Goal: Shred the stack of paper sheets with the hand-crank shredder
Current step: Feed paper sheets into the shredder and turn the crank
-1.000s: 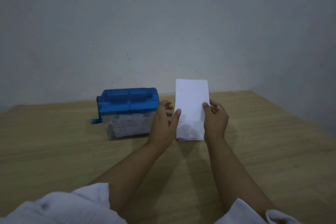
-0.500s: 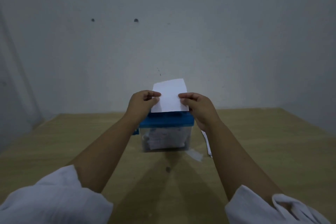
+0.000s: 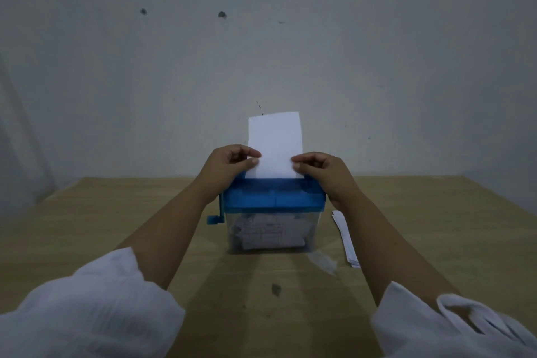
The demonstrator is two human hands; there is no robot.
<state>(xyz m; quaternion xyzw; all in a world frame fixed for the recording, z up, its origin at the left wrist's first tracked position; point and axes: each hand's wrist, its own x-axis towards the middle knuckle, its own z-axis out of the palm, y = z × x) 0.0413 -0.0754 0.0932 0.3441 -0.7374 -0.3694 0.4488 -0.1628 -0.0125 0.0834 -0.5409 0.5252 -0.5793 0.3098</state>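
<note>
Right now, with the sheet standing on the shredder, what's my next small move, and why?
Probably move the left hand to the crank and turn, right hand steadying the sheet: both hands pinch it upright atop the shredder, and the crank sits untouched.

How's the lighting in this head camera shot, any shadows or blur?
Head view: dim, bluish light; the white sheet is brightest; the arms cast soft shadows across the table; the shredder has a murky clear bin; no obvious motion blur.
</note>
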